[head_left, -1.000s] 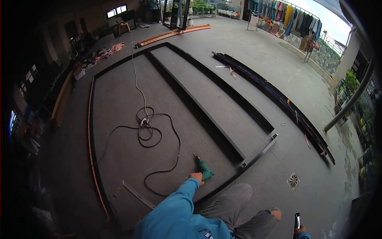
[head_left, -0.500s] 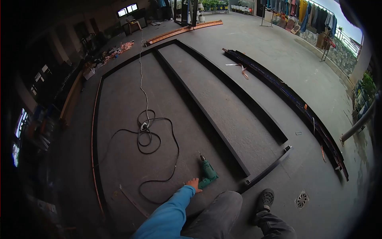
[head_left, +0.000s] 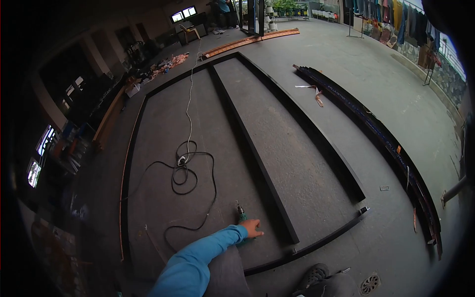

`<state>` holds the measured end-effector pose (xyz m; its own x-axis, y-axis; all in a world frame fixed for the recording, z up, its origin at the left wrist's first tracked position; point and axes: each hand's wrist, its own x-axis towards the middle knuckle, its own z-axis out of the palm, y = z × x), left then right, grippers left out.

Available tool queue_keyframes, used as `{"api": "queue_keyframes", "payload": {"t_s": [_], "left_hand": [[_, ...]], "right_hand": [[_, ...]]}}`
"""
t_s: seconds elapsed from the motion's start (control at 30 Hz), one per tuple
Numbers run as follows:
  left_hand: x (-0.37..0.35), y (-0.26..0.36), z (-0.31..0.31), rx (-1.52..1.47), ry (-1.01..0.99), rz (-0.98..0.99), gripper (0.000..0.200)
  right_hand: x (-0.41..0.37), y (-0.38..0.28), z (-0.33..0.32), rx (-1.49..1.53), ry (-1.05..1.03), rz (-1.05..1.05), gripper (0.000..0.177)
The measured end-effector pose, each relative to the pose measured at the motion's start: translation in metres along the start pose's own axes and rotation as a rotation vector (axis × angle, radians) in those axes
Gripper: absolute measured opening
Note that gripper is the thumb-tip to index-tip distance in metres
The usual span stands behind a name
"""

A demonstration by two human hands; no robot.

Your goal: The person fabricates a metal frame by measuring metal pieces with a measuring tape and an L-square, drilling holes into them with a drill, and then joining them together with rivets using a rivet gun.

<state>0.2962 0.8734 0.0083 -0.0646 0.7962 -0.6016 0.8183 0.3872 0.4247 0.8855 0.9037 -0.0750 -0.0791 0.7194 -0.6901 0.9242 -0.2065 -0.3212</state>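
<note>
My left hand point(head_left: 253, 228), in a blue sleeve, is over the green drill point(head_left: 242, 217) on the floor. Its thumb and fingers look spread, and nothing shows between them. The hand and sleeve cover most of the drill, whose chuck and bit point away from me. Just right of the hand lies a long black bar point(head_left: 257, 163), its near end close to a black crosspiece point(head_left: 316, 246). Another black bar point(head_left: 316, 133) runs farther right. My right hand is out of view.
A black cable point(head_left: 213, 185) loops on the floor, joined to a white cord point(head_left: 188, 114). Stacked dark bars point(head_left: 371, 128) lie at right. My shoe point(head_left: 314, 274) is near a floor drain point(head_left: 369, 285). A person point(head_left: 223, 11) stands far back, near a chair point(head_left: 190, 32).
My left hand has moved from beside the drill's handle to over its body, and now hides much of it. The view has shifted, and the far person has come into sight.
</note>
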Motion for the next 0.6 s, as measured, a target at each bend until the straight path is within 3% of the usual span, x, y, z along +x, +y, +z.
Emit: {"api": "queue_keyframes", "payload": {"t_s": [0.07,0.17,0.2,0.23,0.3,0.37,0.43,0.6], "left_hand": [[0.027,0.029,0.024,-0.014,-0.045,-0.071,0.061],[0.052,0.066,0.061,-0.189,-0.153,-0.318,0.109],[0.055,0.072,0.073,-0.316,-0.166,-0.362,0.115],[0.068,0.068,0.100,-0.382,-0.112,-0.427,0.116],[0.079,0.069,0.122,-0.459,-0.063,-0.511,0.116],[0.068,0.084,0.126,-0.636,-0.022,-0.585,0.117],[0.060,0.099,0.116,-0.671,-0.025,-0.589,0.117],[0.076,0.100,0.140,-0.587,-0.041,-0.541,0.118]], "right_hand": [[0.029,-0.019,-0.024,-0.022,-0.013,-0.034,0.036],[0.066,-0.058,-0.059,-0.060,-0.043,-0.076,0.037],[0.081,-0.080,-0.070,0.218,-0.095,-0.047,0.042],[0.089,-0.113,-0.082,0.492,-0.149,-0.014,0.047],[0.101,-0.172,-0.092,0.695,-0.299,0.240,0.057],[0.159,-0.152,-0.052,0.965,-0.658,0.344,0.061],[0.200,-0.135,-0.010,1.005,-0.687,0.371,0.061],[0.219,-0.137,0.010,1.048,-0.629,0.481,0.055]]}}
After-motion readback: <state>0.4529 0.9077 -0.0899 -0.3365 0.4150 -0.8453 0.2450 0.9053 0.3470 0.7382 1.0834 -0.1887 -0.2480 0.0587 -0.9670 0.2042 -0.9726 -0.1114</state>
